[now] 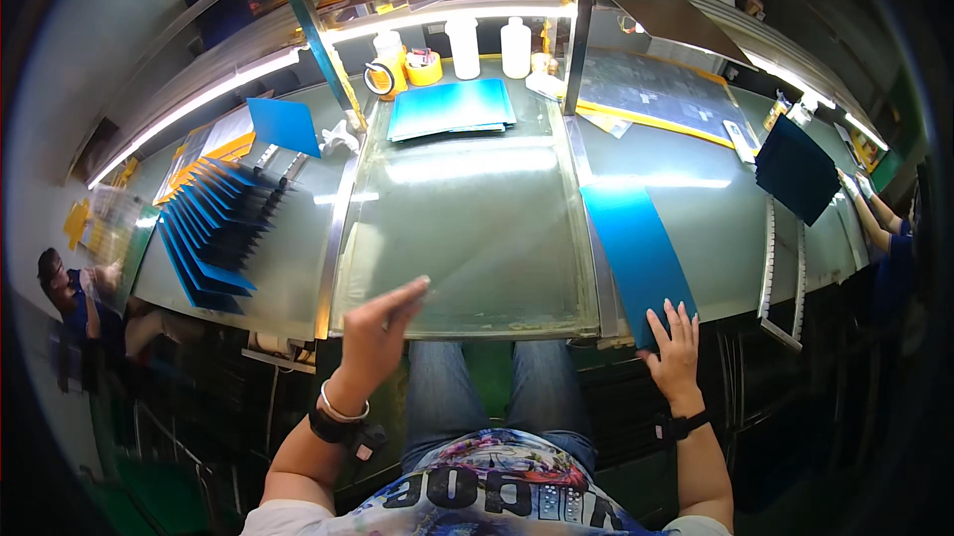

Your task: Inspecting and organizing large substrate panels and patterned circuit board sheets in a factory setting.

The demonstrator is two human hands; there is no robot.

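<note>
My left hand [378, 332] is raised over the near left part of the glass-topped work surface [457, 228]. Its fingers are pressed together and point right. A faint pale streak runs up and right from the fingertips, and I cannot make out what they pinch, if anything. My right hand [676, 347] lies with fingers spread on the near end of a long blue sheet [636, 248], which rests on the table to the right of the glass. At the back of the glass lies a stack of blue sheets [452, 109].
Several blue sheets [204, 238] stand in a rack at left, near a single blue panel [285, 126]. White bottles [463, 47] and orange tape rolls [424, 67] stand behind. At right are dark blue panels [798, 170], a slotted metal rack [783, 278] and another person's hands [870, 203].
</note>
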